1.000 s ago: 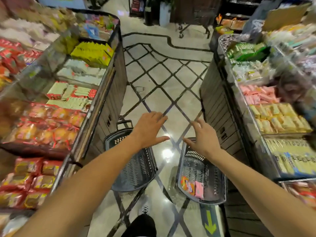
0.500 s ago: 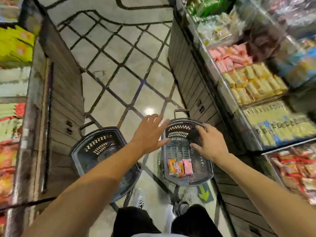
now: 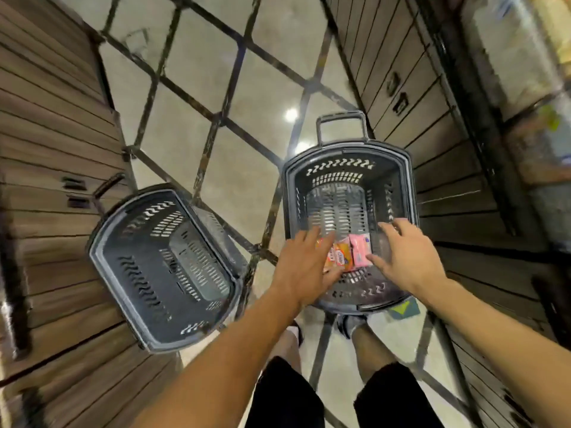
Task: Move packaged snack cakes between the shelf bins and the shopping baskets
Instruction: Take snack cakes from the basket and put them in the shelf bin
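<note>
Now both hands, left point(image 3: 304, 270) and right point(image 3: 404, 253), grip released, flank snack cakes point(image 3: 349, 254) in right basket point(image 3: 398, 177).

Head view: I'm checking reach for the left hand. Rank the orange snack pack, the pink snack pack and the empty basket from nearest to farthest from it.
1. Orange snack pack, right at the left hand fingertips, in the right basket.
2. Pink snack pack, just beyond the orange one, nearer the right hand.
3. Empty basket, off to the left on the floor.
</note>
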